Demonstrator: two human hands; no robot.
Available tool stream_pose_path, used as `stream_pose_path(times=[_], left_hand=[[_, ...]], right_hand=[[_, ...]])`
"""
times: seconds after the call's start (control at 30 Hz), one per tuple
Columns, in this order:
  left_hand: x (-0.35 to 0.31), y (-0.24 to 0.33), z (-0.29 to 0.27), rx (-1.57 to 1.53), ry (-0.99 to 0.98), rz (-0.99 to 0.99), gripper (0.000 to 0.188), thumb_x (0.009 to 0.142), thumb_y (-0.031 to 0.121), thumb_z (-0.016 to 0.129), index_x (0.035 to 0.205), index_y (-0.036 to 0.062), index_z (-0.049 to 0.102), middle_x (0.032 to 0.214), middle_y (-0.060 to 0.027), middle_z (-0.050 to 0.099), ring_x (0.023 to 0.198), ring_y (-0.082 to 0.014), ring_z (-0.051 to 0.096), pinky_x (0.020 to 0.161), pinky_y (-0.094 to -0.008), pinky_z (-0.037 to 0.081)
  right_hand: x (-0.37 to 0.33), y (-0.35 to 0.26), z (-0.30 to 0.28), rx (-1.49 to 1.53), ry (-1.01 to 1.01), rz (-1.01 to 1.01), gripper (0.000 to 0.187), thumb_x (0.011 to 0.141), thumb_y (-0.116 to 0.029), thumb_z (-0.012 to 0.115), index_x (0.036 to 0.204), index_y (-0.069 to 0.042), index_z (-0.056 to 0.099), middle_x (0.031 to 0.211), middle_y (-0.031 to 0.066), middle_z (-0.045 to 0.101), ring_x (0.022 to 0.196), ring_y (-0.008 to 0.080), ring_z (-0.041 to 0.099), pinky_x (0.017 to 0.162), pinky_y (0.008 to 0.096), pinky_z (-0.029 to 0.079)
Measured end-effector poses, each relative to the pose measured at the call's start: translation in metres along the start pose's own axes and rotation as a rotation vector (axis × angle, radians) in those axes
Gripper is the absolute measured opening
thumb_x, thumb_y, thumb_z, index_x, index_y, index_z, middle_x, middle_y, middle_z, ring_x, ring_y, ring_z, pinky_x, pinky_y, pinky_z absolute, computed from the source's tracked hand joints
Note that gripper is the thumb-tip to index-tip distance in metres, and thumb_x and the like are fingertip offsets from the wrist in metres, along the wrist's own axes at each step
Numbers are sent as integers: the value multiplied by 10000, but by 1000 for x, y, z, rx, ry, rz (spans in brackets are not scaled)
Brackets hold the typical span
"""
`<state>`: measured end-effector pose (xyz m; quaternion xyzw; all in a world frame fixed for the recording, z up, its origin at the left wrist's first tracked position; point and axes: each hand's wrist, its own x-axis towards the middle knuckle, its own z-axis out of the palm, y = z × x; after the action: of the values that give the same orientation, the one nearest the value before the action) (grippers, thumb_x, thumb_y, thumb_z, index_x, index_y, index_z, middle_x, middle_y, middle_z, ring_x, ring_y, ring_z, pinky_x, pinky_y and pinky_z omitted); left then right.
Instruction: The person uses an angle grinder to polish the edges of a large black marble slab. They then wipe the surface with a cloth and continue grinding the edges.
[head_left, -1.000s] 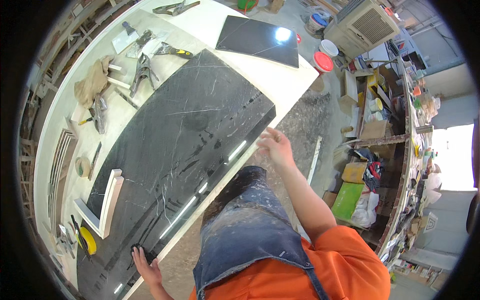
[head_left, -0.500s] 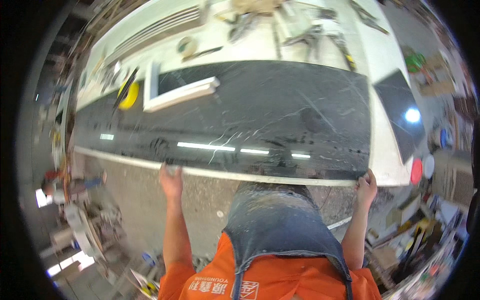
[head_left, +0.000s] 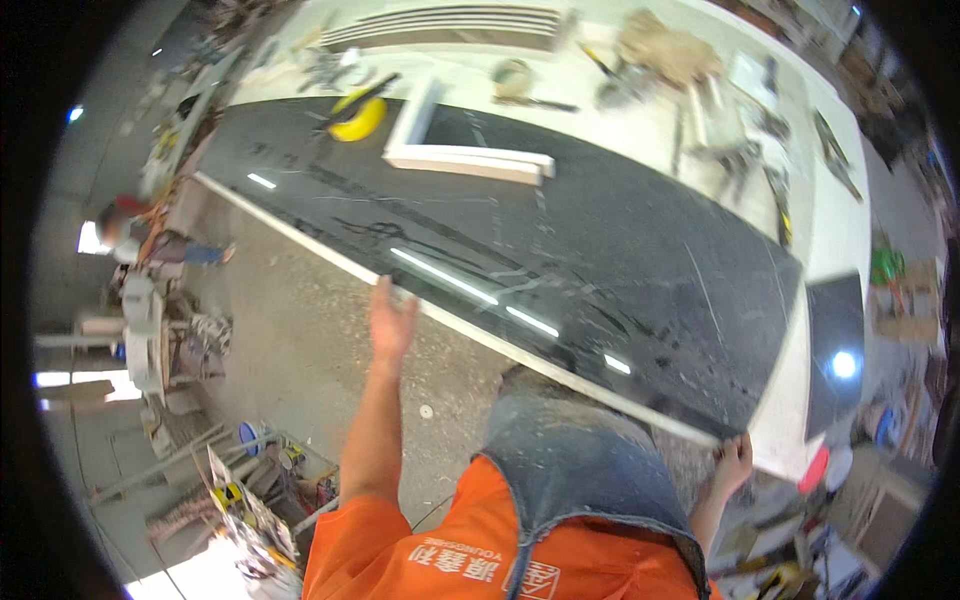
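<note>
A long, glossy black stone slab with white veins and a pale front edge lies in front of me on a white-topped workbench. My left hand is at its front edge, left of the middle, with the fingertips at the rim and part of the grip hidden. Around the slab's near right corner closes my right hand, thumb at the edge. On top of the slab rest a white L-shaped frame piece and a yellow roll of tape, a dark blurred tool beside it.
Behind the slab lie stacked strips, a tape roll, a crumpled tan cloth and several hand tools. A smaller black slab sits at the bench's right end. Another person is far left; scrap material lies lower left.
My view has turned, so the slab now slants down to the right. Both hands remain at the slab's front edge, in about the same places along it.
</note>
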<state>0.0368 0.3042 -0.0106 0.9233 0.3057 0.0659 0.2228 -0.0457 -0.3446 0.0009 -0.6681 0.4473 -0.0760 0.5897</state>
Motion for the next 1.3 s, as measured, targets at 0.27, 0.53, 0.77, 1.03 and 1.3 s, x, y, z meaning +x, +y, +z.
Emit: stream_pose_path(times=[0.27,0.53,0.77,1.03,1.3], left_hand=[[-7,5,-7,-57,49,-12,712,871,190,773,1481,-36,486,1554,-260,465,1450,-395,444,1218,-420,346],[-4,0,3,-130,27,-10,728,863,147,772,1488,-70,468,1567,-284,437,1468,-403,417,1230,-440,322],[-2,-17,9,-176,32,21,741,868,103,752,1515,-62,431,1577,-277,427,1488,-392,391,1239,-433,299],[7,-23,1,-207,10,-3,736,885,87,719,1530,-62,399,1586,-287,400,1486,-415,381,1235,-444,302],[62,-31,-17,-479,160,-301,662,990,125,645,1558,-56,355,1587,-287,380,1446,-412,423,1191,-451,359]], right_hand=[[-7,7,9,44,62,-25,628,882,81,543,1505,94,463,875,-31,428,700,80,425,585,263,401],[7,20,9,27,113,-72,580,834,106,588,1413,99,565,904,6,536,698,94,527,595,251,464],[8,10,7,6,110,-44,591,851,67,585,1437,93,515,902,21,554,663,106,535,538,260,453],[56,-114,76,-190,-76,-366,655,867,-56,681,1493,17,499,1231,158,650,978,206,659,810,317,550],[91,-291,327,-641,-336,-881,876,806,-301,775,1568,-80,404,1427,247,579,1261,406,608,1087,468,464]])
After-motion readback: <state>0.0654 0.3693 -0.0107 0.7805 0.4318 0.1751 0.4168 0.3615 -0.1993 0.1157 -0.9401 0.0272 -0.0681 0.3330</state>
